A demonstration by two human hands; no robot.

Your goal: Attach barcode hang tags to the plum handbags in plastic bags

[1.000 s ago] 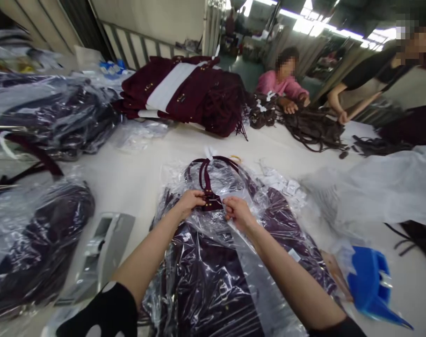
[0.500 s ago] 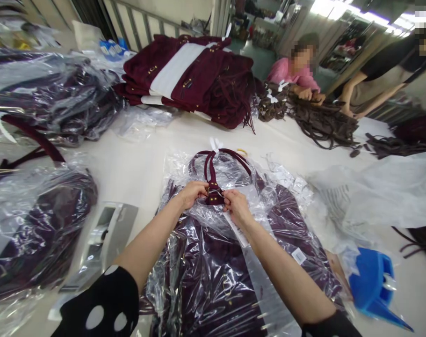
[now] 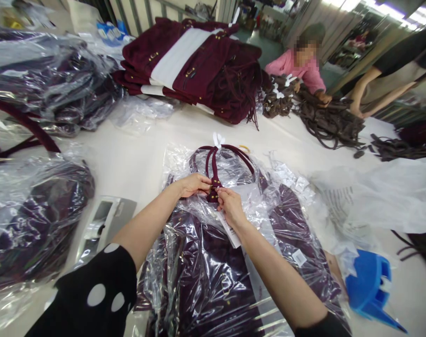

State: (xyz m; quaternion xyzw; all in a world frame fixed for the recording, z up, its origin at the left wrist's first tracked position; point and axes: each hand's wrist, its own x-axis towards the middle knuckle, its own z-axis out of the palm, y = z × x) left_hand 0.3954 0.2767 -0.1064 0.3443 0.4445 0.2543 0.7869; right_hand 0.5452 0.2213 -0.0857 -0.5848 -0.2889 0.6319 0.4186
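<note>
A maroon handbag in clear plastic lies in front of me, its handles sticking up out of the wrap and tied with a white strip. At the gold-studded base of one handle, my left hand is closed in a pinch by the metal fitting. My right hand, also pinching, meets it from the other side on what looks like a thin tag string. Below those right fingers hangs a white paper tag. The fingertips partly cover the string and fitting.
Stacked maroon bags stand at the back. Wrapped bags and a grey tape dispenser are at left. A blue dispenser and plastic sheets lie right. Two people work at brown straps at the far right.
My two hands have come closer together at the handle base, and the string stretched between them earlier is now mostly hidden. The camera view has shifted slightly.
</note>
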